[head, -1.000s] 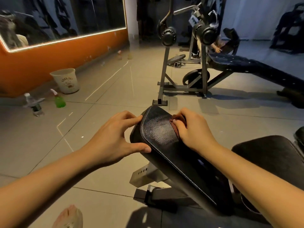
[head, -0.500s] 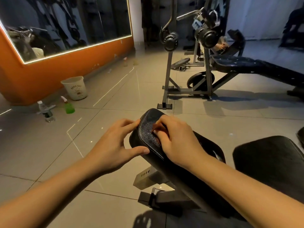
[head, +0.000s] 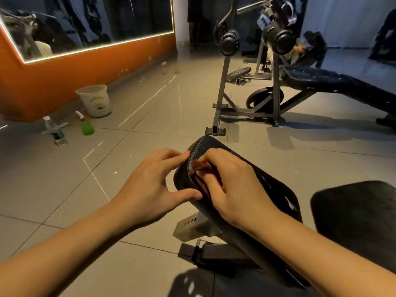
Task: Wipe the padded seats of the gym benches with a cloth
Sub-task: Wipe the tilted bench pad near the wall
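Head view, read left to right. Well left of the fingers, a water bottle (head: 56, 133), a green spray bottle (head: 85, 125) and a pale bin (head: 95, 100) stand on the floor by the orange wall, out of use. On the left hand (head: 150, 189) the fingers are spread and nearly straight. Forefinger tip and thumb tip touch the rounded end of the bench pad (head: 267, 185), judged as bracing it against the wiping push. The reddish cloth (head: 199, 170) lies bunched on the pad's top end, directly under the right fingers and just beside the left forefinger. On the right hand (head: 231, 189) the fingers curl together over the cloth, gripping it and pressing it onto the padding. Right of the fingers, a second pad (head: 360, 221) is untouched. Beyond them stands another bench (head: 332, 82), judged outstanding.
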A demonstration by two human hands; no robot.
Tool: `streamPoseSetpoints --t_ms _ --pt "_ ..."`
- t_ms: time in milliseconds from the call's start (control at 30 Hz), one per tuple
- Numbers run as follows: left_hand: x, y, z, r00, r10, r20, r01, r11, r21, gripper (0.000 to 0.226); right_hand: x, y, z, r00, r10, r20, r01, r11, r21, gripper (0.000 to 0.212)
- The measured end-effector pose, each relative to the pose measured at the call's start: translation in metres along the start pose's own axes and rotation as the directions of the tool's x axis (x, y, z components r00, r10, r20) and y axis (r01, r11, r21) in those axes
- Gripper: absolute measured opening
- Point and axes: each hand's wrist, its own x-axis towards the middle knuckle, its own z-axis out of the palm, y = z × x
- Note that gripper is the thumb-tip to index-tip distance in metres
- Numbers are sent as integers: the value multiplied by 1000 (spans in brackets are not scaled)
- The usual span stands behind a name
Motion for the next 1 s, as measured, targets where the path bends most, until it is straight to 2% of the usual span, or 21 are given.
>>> streamPoseSetpoints --t_ms 33,167,233,300,400,467,567,633,700,800,867,900,1000 --pt "0 -1 0 1000 0 -4 0 1000 -9 95 7 9 0 1000 22 -19 -22 999 -22 13" --pt "-1 -5 4 1000 8 -26 -9 999 -36 94 54 64 -3 958 265 -107 -274 958 -83 9" --pt "-2 -6 5 1000 8 -30 -10 998 -63 94 56 63 -1 945 294 -143 -304 951 -57 8" --pt "-2 -6 5 1000 5 -26 -7 997 -81 92 39 38 1 975 195 -103 -195 981 14 8" --pt "-1 -5 3 1000 -1 -6 0 996 -87 85 11 3 2 997 -69 29 67 995 68 13" --pt "0 -6 2 1000 -4 -9 3 996 -87 89 21 15 2 998 -56 -15 56 997 47 13" --pt "0 -7 2 1000 1 -31 -3 996 -84 95 57 57 2 980 172 -104 -175 984 -17 10" --pt "-1 -6 3 1000 -9 -29 6 996 -88 95 66 63 2 962 234 -140 -245 967 -64 10" --pt "-4 -4 3 999 -15 -30 12 996 -93 90 55 42 3 978 177 -112 -184 982 -46 9" --pt "-7 -1 5 999 -18 -46 14 996 -89 77 22 1 0 998 -46 41 43 996 73 13" --pt "-10 -1 7 997 -29 -73 22 995 -96 79 21 5 -1 994 -102 50 98 993 66 13" --pt "-11 -1 9 995 -39 -88 30 994 -104 82 28 15 -1 998 -60 10 59 996 67 12" --pt "-10 -2 11 994 -62 -87 52 991 -120 90 59 62 -1 974 202 -106 -203 979 4 9"
